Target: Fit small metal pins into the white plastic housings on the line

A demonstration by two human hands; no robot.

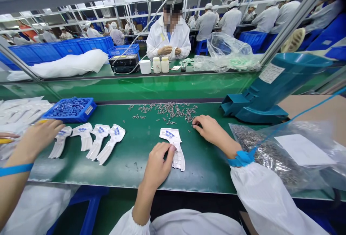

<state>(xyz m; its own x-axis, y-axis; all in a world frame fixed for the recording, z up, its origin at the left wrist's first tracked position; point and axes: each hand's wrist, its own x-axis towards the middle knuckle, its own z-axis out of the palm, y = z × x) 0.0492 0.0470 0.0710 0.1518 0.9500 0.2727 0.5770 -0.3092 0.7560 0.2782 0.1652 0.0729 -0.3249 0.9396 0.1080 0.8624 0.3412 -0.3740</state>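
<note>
Lying on the green bench in front of me is a white pistol-shaped plastic shell (178, 159) with small blue parts in its wider end. My left hand (158, 164) curls over the grip of that shell, thumb and fingers closed on it. Up at the right edge of a scatter of small metal parts (171, 110), possibly screws, is my right hand (209, 128). Its fingertips are drawn together; whatever they hold is too small to make out. A blue band (242, 158) circles my right wrist.
Several similar shells (100, 136) lie to the left, near a co-worker's hand (40, 136). Behind them stands a blue bin (88, 112) of blue parts. On the right are a teal plastic chute (259, 98) and a clear bag (259, 148) of metal parts. A person (169, 35) sits opposite.
</note>
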